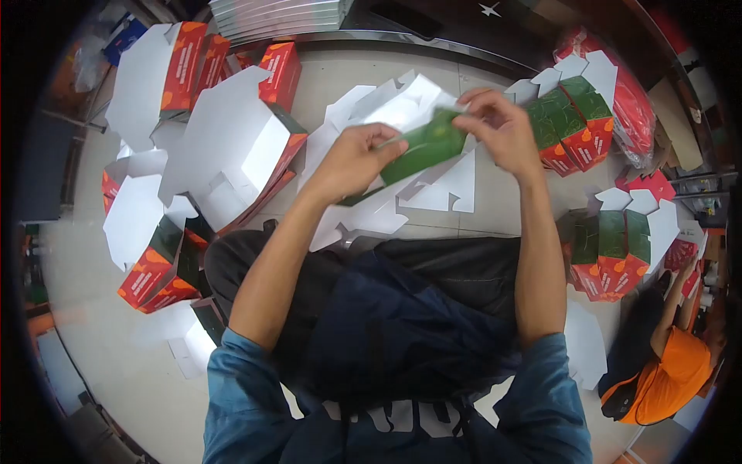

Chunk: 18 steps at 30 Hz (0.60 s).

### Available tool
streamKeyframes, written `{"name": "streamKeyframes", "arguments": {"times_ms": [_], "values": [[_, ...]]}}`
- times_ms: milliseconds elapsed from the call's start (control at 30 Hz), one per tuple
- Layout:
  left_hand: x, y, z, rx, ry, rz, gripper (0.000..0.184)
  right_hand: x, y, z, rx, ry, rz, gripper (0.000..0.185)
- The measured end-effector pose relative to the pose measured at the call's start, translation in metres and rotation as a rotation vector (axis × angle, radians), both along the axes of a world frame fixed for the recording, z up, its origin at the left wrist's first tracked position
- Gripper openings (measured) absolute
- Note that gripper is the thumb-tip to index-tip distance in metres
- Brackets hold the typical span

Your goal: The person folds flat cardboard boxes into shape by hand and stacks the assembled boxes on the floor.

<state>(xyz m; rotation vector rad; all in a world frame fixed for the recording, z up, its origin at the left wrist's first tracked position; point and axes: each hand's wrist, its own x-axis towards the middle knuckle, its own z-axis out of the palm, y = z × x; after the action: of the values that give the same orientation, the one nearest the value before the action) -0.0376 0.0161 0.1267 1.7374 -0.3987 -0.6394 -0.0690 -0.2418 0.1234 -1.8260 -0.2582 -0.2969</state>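
Note:
Between my hands is a cardboard box [425,147], printed green outside and white inside, partly folded and a little blurred. My left hand [357,158] pinches its left end, thumb on the green panel. At the upper right end, my right hand [498,127] grips the edge between thumb and fingers. Below the box lie flat white cardboard blanks [440,189] on the tiled floor, in front of my crossed legs.
Open red and green boxes [232,147] stand to the left. Nested folded boxes [568,124] are at the upper right, with more boxes [612,243] below them. A person in an orange shirt [674,375] sits at the right edge. A dark bench [464,31] runs along the top.

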Motion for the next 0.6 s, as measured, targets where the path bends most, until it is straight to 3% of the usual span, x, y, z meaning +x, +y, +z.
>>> {"name": "streamKeyframes", "arguments": {"times_ms": [133, 333, 600], "values": [[-0.014, -0.01, -0.036, 0.052, -0.061, 0.02, 0.021, -0.018, 0.023, 0.003, -0.454, 0.137, 0.078, 0.013], [-0.017, -0.019, -0.034, 0.167, -0.088, 0.088, 0.026, -0.018, 0.03, -0.016, -0.252, 0.103, -0.219, 0.01], [-0.025, -0.014, -0.032, 0.112, -0.145, -0.017, 0.025, -0.023, 0.035, -0.003, -0.355, 0.18, 0.009, 0.011]]}}
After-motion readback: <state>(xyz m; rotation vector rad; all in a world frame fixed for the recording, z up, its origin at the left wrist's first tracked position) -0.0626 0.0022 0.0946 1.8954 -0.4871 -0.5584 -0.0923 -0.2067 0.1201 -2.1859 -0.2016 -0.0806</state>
